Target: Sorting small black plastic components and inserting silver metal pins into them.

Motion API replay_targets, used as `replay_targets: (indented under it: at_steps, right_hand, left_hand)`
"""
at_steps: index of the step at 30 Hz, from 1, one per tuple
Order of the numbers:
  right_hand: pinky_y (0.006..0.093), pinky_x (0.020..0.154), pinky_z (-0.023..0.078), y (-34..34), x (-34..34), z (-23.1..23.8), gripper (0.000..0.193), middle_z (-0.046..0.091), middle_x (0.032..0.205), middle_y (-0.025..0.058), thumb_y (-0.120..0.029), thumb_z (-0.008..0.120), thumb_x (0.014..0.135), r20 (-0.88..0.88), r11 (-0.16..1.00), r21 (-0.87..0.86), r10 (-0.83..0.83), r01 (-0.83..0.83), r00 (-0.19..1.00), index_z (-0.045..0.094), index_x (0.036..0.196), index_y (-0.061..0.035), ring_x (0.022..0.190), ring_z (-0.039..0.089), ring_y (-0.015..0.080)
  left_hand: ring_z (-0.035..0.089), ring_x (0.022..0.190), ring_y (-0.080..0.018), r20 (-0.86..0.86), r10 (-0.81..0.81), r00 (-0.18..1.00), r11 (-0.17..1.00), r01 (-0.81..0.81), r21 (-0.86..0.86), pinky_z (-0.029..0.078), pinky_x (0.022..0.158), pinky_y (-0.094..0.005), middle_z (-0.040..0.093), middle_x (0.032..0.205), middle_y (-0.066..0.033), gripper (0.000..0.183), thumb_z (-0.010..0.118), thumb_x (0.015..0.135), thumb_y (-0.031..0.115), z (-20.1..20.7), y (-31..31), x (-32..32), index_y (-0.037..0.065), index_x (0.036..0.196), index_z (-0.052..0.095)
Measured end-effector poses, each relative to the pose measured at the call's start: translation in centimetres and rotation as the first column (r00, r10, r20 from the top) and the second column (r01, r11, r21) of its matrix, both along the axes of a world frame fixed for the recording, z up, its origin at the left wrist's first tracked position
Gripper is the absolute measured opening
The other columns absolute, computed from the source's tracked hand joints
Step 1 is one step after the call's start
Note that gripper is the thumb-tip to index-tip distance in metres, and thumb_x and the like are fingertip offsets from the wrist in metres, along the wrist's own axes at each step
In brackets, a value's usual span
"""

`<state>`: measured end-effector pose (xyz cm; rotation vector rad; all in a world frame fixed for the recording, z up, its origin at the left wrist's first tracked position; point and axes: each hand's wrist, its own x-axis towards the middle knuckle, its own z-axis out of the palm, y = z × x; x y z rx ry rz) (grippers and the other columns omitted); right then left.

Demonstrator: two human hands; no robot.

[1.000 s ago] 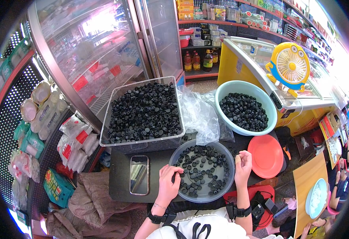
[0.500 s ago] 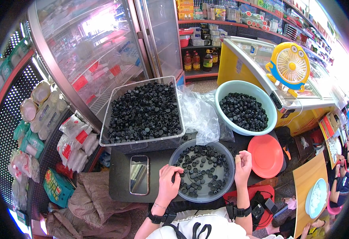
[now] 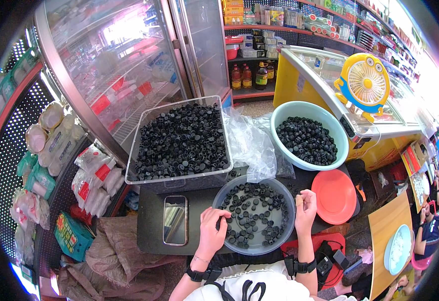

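Note:
A grey translucent basin stands at the table's near edge, with loose black plastic caps spread over its bottom. At the basin's left rim is my left hand, fingers bent and pressed together toward the caps. My right hand is raised at the right rim, with its fingers curled in to the thumb. Whether either hand has a cap in it is hidden by the fingers. Behind the basin, a clear square tub is heaped with black caps. A pale blue bowl holds more dark caps.
A phone lies left of the basin on the black table. An orange-red plate sits at the right. Clear plastic bags lie between tub and bowl. A yellow fan stands on the freezer; other people sit at far right.
The fingers of my right hand have shifted slightly at the right rim. My left hand stays put. At far right, other people's arms have moved a little.

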<state>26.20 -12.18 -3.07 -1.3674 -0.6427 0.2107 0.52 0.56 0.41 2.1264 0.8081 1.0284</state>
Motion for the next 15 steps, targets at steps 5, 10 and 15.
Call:
replay_targets:
  at_steps: [5,10,15]
  right_hand:
    - [0.0222,0.073,0.041,-0.14,0.14,-0.19,0.016,0.054,0.087,-0.0027,-0.007,0.065,0.1,0.002,1.0,0.003,0.016,-0.016,1.0,0.056,0.114,-0.0039,0.08,0.051,0.0053]
    - [0.0229,0.074,0.042,-0.2,0.07,-0.01,0.017,0.054,0.087,-0.0024,-0.009,0.065,0.1,0.01,1.0,-0.009,0.016,-0.016,1.0,0.056,0.114,-0.0041,0.081,0.052,0.0057]
    - [0.0228,0.074,0.042,-0.19,0.19,-0.36,0.017,0.054,0.088,-0.0023,-0.01,0.066,0.1,-0.011,1.0,0.005,0.021,-0.021,1.0,0.056,0.113,-0.0042,0.081,0.052,0.0058]
  left_hand:
    - [0.067,0.096,-0.0264,-0.007,0.003,1.0,1.0,-0.003,-0.002,0.04,0.11,-0.0477,0.07,0.091,-0.0057,0.011,0.059,0.092,0.002,0.09,-0.05,0.02,0.007,0.097,0.067]
    - [0.067,0.096,-0.0266,-0.007,0.004,1.0,1.0,-0.004,-0.005,0.04,0.11,-0.048,0.07,0.091,-0.0059,0.011,0.059,0.092,0.002,0.11,-0.07,0.02,0.007,0.097,0.067]
    - [0.067,0.096,-0.0268,-0.005,0.003,1.0,1.0,-0.003,-0.002,0.04,0.11,-0.0484,0.07,0.091,-0.006,0.01,0.06,0.092,0.002,0.05,-0.06,0.01,0.007,0.097,0.067]
